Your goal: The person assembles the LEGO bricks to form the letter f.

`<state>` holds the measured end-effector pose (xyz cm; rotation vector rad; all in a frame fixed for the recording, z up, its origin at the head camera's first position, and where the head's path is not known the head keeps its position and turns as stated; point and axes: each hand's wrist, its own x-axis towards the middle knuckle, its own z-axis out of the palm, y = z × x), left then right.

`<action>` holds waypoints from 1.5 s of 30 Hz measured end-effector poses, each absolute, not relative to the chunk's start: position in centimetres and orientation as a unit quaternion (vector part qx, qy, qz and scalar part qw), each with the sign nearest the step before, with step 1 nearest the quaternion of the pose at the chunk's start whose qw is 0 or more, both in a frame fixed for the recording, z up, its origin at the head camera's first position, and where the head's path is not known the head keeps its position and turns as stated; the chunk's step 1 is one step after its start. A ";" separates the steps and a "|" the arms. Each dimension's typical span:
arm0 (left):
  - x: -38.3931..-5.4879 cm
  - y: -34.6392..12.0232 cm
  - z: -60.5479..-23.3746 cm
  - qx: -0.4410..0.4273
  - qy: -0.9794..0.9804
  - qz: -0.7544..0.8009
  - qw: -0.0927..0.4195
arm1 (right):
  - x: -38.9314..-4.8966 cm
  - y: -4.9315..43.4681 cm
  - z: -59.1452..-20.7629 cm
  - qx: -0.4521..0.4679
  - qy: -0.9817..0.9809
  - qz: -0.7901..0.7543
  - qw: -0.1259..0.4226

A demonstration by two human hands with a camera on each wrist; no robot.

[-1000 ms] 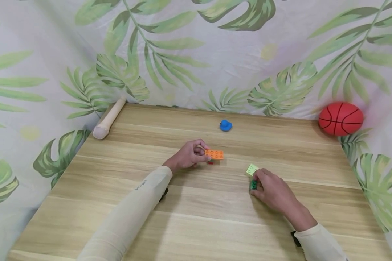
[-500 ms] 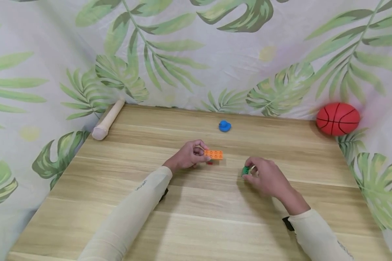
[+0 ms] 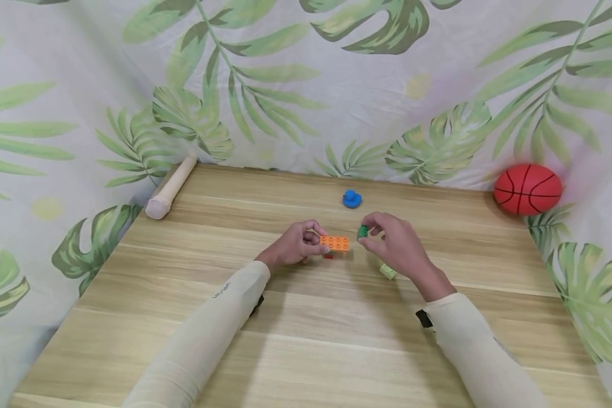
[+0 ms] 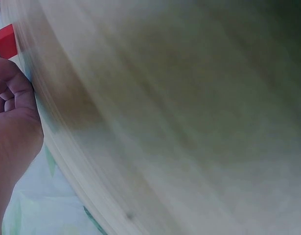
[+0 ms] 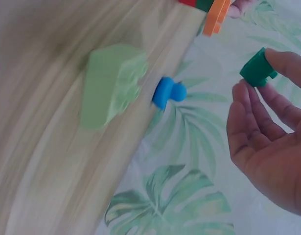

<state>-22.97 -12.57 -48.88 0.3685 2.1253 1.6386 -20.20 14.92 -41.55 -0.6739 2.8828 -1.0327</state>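
Observation:
My left hand (image 3: 301,243) pinches an orange toy brick (image 3: 335,243) by its left end. Beneath it are a green brick (image 5: 204,4) and a red brick (image 4: 7,41), seen in part in the wrist views. To the right, my right hand (image 3: 394,243) holds a small dark green brick (image 3: 362,232) between thumb and fingertips, a short gap from the orange one. In the right wrist view this green brick (image 5: 257,67) shows raised above the table. A light green brick (image 3: 387,271) lies on the table below the right hand.
A blue rubber duck (image 3: 352,199) sits behind the hands on the wooden table (image 3: 306,351). At the back right corner is a red basketball (image 3: 527,189). A pale rod with a rounded end (image 3: 171,188) lies along the left edge, and leaf-patterned cloth (image 3: 275,73) surrounds the table.
My right hand has carried the dark green brick leftward and away from me, close to the orange brick, leaving the light green brick in view behind it. The left hand stays in place.

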 end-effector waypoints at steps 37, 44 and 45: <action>-23.0 -12.2 -49.0 0.115 0.784 0.574 0.206 | -21.6 9.7 -44.4 -0.257 0.907 -0.333 0.022; -23.0 -12.2 -48.9 0.122 0.780 0.579 0.204 | -21.4 9.6 -44.9 -0.253 0.909 -0.330 -0.002; -23.0 -12.2 -48.8 0.123 0.780 0.580 0.203 | -21.4 9.6 -44.9 -0.252 0.909 -0.331 -0.003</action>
